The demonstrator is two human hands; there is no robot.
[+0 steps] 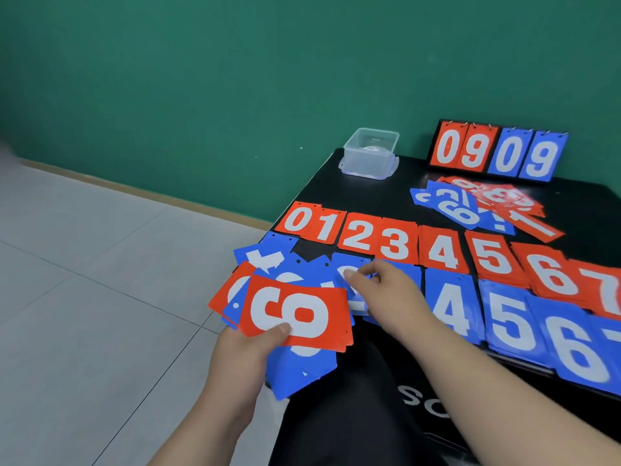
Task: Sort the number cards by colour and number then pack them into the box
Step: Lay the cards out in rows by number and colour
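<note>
Cards: your left hand (pixel 242 351) grips a mixed red/blue fan (pixel 295 314), thumb pressed on the top red 9, fingers curled underneath. Your right hand (pixel 386 290) pinches a blue card (pixel 356 260) lying on the table (pixel 386 193), touching the fan's far edge. Beyond those fingers is the red row (pixel 396 240), 0–7; to their right is the blue row (pixel 510 317). The box (pixel 369 153) sits well beyond both. Black table, green wall (pixel 235 79), grey tile floor (pixel 84 264).

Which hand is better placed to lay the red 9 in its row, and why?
Right. The right hand is at the blue row, beside the red 9, and the red row runs off to its side; the left hand grips the stack.
</note>
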